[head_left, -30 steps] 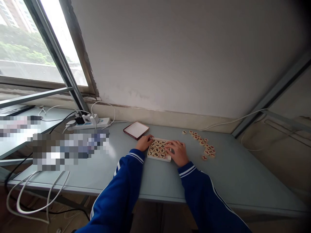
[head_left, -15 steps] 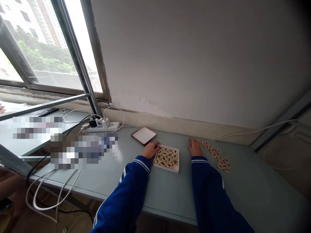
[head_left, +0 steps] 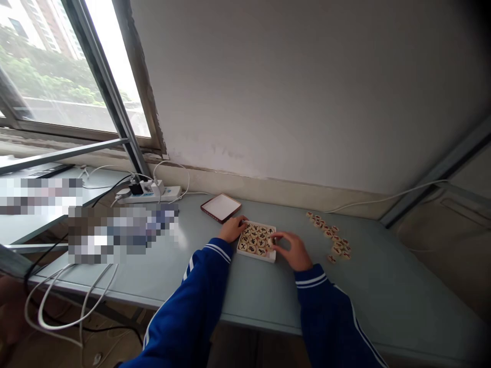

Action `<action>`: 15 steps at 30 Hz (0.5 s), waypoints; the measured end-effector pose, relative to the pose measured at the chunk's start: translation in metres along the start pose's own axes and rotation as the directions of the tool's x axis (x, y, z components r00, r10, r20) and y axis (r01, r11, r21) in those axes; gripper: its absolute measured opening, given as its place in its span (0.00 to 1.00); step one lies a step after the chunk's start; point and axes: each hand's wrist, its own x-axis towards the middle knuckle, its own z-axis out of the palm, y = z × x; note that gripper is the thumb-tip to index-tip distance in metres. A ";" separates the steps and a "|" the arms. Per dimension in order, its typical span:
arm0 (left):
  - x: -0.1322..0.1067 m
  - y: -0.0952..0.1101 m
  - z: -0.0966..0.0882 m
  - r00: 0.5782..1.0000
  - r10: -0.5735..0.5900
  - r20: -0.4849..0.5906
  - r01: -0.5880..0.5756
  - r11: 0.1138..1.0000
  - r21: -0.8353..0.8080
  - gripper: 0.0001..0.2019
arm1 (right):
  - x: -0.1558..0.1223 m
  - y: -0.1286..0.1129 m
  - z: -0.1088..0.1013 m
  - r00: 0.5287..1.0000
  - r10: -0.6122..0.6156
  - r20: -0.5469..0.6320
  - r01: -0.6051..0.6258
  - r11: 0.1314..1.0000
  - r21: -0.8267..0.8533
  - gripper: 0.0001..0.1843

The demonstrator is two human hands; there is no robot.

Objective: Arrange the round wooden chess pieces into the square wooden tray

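Right hand [head_left: 293, 249] back from loose pieces [head_left: 332, 237] to tray [head_left: 255, 255] | fingers pinched, load unclear | left hand [head_left: 232, 228] lies open, bracing tray: keep it steady.

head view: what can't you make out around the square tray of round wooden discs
All in the head view.
Marks on the wooden discs in the square cream tray: too small to read.
Whether the right hand holds a disc: its fingers hide it.
Whether the left hand touches the tray: too small to tell.
Things left of the tray: blurred by pixelated patches.
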 end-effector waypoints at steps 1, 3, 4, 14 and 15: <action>0.000 0.000 0.000 1.000 0.004 -0.007 -0.005 1.000 -0.004 0.15 | -0.006 -0.009 0.002 1.000 -0.003 0.007 0.004 1.000 -0.017 0.10; -0.002 0.000 0.001 1.000 0.002 -0.019 -0.003 1.000 -0.019 0.14 | -0.014 -0.019 0.006 1.000 0.008 0.008 -0.007 0.996 -0.088 0.09; -0.003 0.000 0.001 1.000 -0.004 -0.021 0.003 1.000 -0.031 0.14 | -0.017 -0.020 0.008 1.000 0.012 0.007 -0.011 0.992 -0.122 0.08; -0.057 0.085 -0.050 0.853 0.156 -0.498 -0.267 0.951 -0.158 0.13 | -0.027 -0.016 0.010 0.999 -0.035 0.010 0.036 0.980 -0.198 0.09; -0.078 0.105 -0.062 0.822 0.248 -0.513 -0.390 0.901 -0.191 0.13 | -0.028 -0.016 0.009 0.999 -0.046 -0.008 0.043 0.975 -0.218 0.09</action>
